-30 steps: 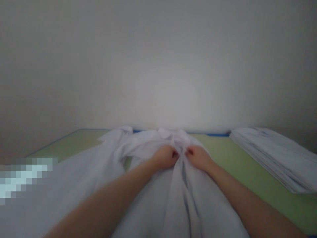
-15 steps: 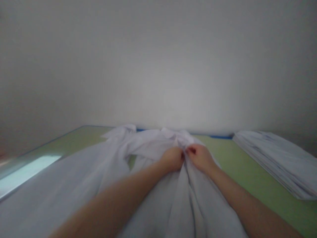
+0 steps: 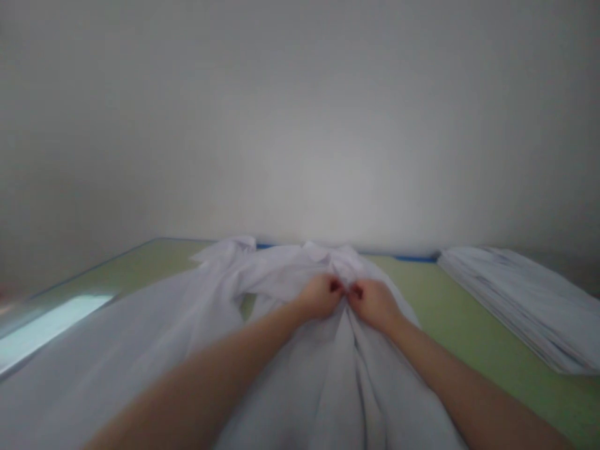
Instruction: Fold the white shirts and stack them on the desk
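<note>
A white garment [image 3: 290, 369], long and loose like a coat, is spread over the table, its far end bunched near the back edge. My left hand [image 3: 322, 295] is closed in a pinch on the garment's front, just below that bunched end. Right beside it, my right hand [image 3: 374, 304] pinches the same spot, and the fingertips of both hands nearly meet. Creases run from there towards me. Whatever small part of the cloth lies between the fingertips is hidden and blurred.
The green tabletop [image 3: 450, 312] has a blue edge along the back. On the right lies a flat stack of folded white cloth [image 3: 520, 294]. A bright reflection [image 3: 51, 328] shows at the left. Behind the table rises a plain grey wall [image 3: 300, 125].
My two hands have drawn closer together at the garment's front. The left wrist has turned a little, showing more of its curled fingers. The garment lies almost as before.
</note>
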The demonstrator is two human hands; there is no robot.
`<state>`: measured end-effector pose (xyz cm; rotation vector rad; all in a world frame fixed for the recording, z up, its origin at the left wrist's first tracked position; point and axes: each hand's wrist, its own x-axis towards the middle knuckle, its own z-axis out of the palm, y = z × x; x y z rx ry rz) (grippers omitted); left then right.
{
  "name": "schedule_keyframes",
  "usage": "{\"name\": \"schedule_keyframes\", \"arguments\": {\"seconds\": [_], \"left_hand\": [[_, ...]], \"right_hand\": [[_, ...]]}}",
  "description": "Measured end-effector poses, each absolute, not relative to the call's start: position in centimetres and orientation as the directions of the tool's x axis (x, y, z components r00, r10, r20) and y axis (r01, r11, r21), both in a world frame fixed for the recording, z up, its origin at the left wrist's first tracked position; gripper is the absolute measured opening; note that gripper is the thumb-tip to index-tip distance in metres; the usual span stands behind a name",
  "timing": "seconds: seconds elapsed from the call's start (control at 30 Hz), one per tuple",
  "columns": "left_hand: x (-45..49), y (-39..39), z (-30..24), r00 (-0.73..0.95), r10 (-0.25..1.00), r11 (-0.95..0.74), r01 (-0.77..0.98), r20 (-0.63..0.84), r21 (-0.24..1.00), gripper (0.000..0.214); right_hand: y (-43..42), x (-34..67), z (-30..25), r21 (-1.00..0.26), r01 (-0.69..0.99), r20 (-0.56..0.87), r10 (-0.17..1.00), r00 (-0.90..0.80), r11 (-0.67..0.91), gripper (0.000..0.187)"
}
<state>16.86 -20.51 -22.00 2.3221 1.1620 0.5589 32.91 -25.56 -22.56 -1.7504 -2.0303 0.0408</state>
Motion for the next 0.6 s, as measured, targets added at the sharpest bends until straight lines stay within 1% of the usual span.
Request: {"name": "schedule_keyframes", "arguments": {"seconds": [0.1,0.23,0.37,0.47,0.6], "left_hand": [[16.88,-20.48,-22.09,0.547,0.824,-0.515,0.617,0.146,0.595,0.024],[16.81,-20.47,-22.22,0.538,0.83,-0.505,0.612,0.148,0.608,0.023],[16.64,-20.4,-22.16,0.552,0.821,-0.509,0.594,0.144,0.623,0.024],[16.55,-20.44,-21.96,0.568,0.813,-0.512,0.597,0.125,0.617,0.025],[16.47,-20.55,-21.75,0.597,0.794,-0.53,0.585,0.117,0.614,0.024]], "right_hand": [[-25.65,32.78,-22.44,-0.335,0.92,0.336,0.938,-0.083,0.202,0.026],[-25.83,32.7,-22.17,-0.408,0.88,0.355,0.93,-0.094,0.244,0.027],[-25.84,33.03,-22.18,-0.467,0.827,0.345,0.926,-0.155,0.313,0.032],[-25.69,33.37,-22.41,-0.513,0.789,0.326,0.927,-0.184,0.338,0.031],[-25.57,33.5,-22.6,-0.505,0.801,0.326,0.93,-0.169,0.322,0.028]]}}
